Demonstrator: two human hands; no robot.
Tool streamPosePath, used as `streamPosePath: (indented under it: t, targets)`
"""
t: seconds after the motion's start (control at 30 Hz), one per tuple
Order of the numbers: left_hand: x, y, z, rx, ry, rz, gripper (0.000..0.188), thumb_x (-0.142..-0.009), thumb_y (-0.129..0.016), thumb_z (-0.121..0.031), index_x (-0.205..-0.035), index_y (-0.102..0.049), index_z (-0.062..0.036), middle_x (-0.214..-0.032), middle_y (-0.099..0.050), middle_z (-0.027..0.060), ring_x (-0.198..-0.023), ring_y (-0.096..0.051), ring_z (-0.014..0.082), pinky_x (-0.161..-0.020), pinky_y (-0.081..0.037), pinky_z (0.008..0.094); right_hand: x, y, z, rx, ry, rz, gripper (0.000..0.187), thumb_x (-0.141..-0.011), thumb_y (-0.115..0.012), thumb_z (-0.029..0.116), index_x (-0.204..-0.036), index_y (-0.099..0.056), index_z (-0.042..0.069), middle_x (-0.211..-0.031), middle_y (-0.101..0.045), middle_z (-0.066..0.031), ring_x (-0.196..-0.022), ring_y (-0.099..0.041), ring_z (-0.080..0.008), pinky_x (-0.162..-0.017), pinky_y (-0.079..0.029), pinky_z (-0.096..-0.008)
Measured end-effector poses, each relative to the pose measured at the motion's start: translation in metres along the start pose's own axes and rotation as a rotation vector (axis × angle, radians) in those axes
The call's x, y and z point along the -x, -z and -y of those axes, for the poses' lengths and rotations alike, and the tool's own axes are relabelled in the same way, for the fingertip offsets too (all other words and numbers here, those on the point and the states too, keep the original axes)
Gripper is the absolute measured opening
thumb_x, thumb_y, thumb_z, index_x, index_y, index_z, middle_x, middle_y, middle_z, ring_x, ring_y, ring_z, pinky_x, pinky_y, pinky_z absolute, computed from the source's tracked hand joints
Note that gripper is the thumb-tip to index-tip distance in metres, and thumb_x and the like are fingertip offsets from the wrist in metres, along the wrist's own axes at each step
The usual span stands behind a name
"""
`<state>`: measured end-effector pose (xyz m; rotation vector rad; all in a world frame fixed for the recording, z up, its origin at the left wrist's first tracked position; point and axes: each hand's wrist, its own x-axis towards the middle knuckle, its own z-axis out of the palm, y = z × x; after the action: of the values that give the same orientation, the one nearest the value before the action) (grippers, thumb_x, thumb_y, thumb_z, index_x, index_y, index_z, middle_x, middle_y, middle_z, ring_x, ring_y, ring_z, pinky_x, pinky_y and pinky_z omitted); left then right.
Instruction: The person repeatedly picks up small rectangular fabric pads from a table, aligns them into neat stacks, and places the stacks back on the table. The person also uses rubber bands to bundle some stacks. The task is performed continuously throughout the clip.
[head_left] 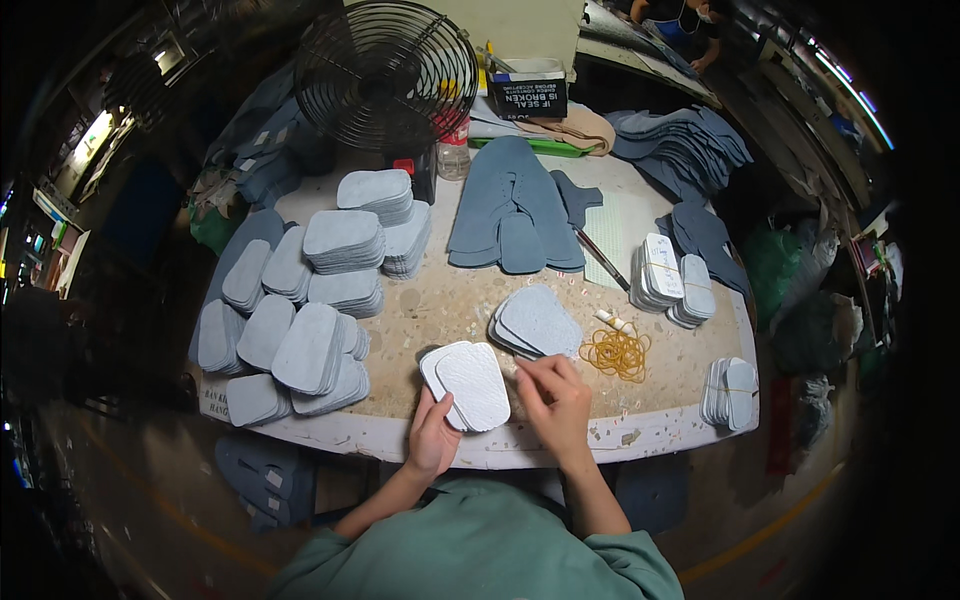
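Near the table's front edge, my left hand grips a small fanned set of white leather pieces with rounded corners, thumb on top. Just to their right is my right hand, its thumb and fingers drawn together in a pinch. Whatever may be between those fingertips is too small to make out. Beyond the right hand lies a short pile of light grey rounded pieces, slightly spread. A tangle of yellow rubber bands sits to the right of that pile, beside a small white tube.
Several stacks of grey pieces crowd the table's left side. Banded bundles stand at the right, another near the right corner. Large blue-grey cut pieces, a pen, a bottle and a black fan are farther back.
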<state>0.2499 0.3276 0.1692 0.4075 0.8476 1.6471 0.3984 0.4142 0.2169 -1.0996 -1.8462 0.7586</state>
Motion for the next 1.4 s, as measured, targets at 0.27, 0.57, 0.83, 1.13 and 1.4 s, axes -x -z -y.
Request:
streamPosePath:
  t: [0.27,0.57,0.83,1.13,1.4]
  targets:
    - [-0.001,-0.002,0.001,-0.027,0.015,-0.015,0.054,-0.098,-0.039,-0.004,-0.148,-0.019,-0.0056,-0.143,-0.04,0.0148,-0.131,-0.044,0.025,-0.108,-0.039,0.0414,0.017,-0.008,0.015,0.246,0.126,0.176,0.041,-0.083,-0.069,0.014,-0.123,-0.061,0.005,-0.103,-0.055,-0.0097,-0.069,-0.06,-0.0218,-0.059,-0.05,-0.0342]
    - [0.0,-0.007,-0.005,0.037,0.023,-0.026,0.053,-0.099,-0.035,-0.007,-0.15,-0.018,-0.0061,-0.147,-0.036,0.0134,-0.135,-0.041,0.0273,-0.11,-0.036,0.0445,-0.002,0.008,0.009,0.254,0.23,-0.284,0.034,-0.078,-0.068,-0.002,-0.11,-0.071,0.009,-0.09,-0.056,-0.0058,-0.061,-0.052,-0.0171,-0.055,-0.045,-0.0288]
    - [0.0,-0.003,-0.005,0.031,0.012,0.034,0.051,-0.102,-0.031,-0.02,-0.15,-0.019,-0.0045,-0.148,-0.036,0.0161,-0.135,-0.041,0.0294,-0.111,-0.036,0.0455,0.008,-0.005,0.008,-0.234,-0.11,0.15,0.031,-0.08,-0.07,0.0,-0.111,-0.071,0.006,-0.087,-0.058,-0.0026,-0.064,-0.051,-0.0063,-0.054,-0.041,-0.0199]
    - [-0.003,-0.003,-0.004,0.013,0.036,0.107,0.059,-0.104,-0.023,-0.038,-0.149,-0.02,-0.0014,-0.147,-0.037,0.0218,-0.135,-0.04,0.0389,-0.11,-0.037,0.0479,-0.011,0.009,-0.004,0.121,0.094,-0.098,0.037,-0.078,-0.072,0.002,-0.114,-0.069,0.007,-0.094,-0.054,-0.0051,-0.063,-0.049,-0.0114,-0.055,-0.043,-0.0247]
    - [-0.004,-0.004,-0.004,0.031,0.051,0.129,0.058,-0.103,-0.023,-0.037,-0.149,-0.021,-0.0005,-0.147,-0.038,0.0218,-0.134,-0.041,0.0387,-0.111,-0.037,0.0471,0.003,-0.005,-0.016,0.28,0.118,-0.049,0.047,-0.076,-0.073,0.005,-0.122,-0.063,0.008,-0.099,-0.055,-0.0082,-0.065,-0.056,-0.0146,-0.057,-0.048,-0.028]
